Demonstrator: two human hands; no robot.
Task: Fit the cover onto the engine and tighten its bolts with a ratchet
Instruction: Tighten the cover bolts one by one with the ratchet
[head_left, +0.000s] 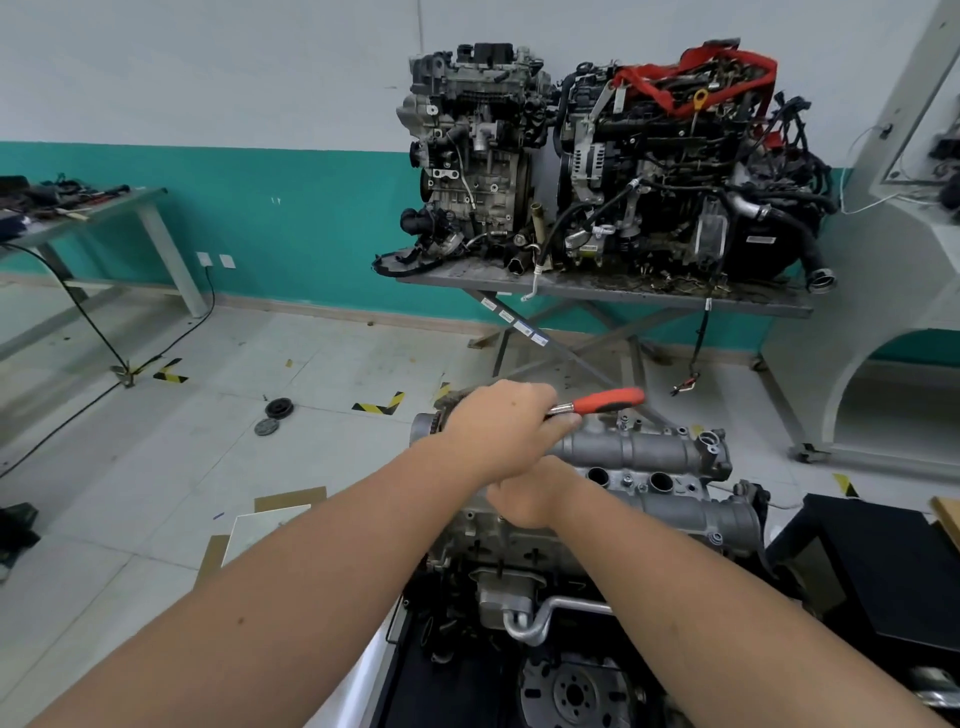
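Observation:
A grey cast cover (649, 451) lies on top of the engine (498, 566) in front of me. My left hand (498, 431) reaches across its far left end and grips the metal neck of a ratchet (608, 401). The ratchet's red handle points right, above the cover's far edge. The ratchet's head and the bolt under it are hidden by that hand. My right hand (530, 499) lies just below the left one, on the cover's near left part. Its fingers are tucked out of sight under the left wrist.
Two other engines (597, 182) stand on a scissor table at the back wall. A black stand (883, 566) is close on the right. Two round pulleys (275, 415) and cardboard (275, 514) lie on the floor to the left. A workbench (88, 213) stands far left.

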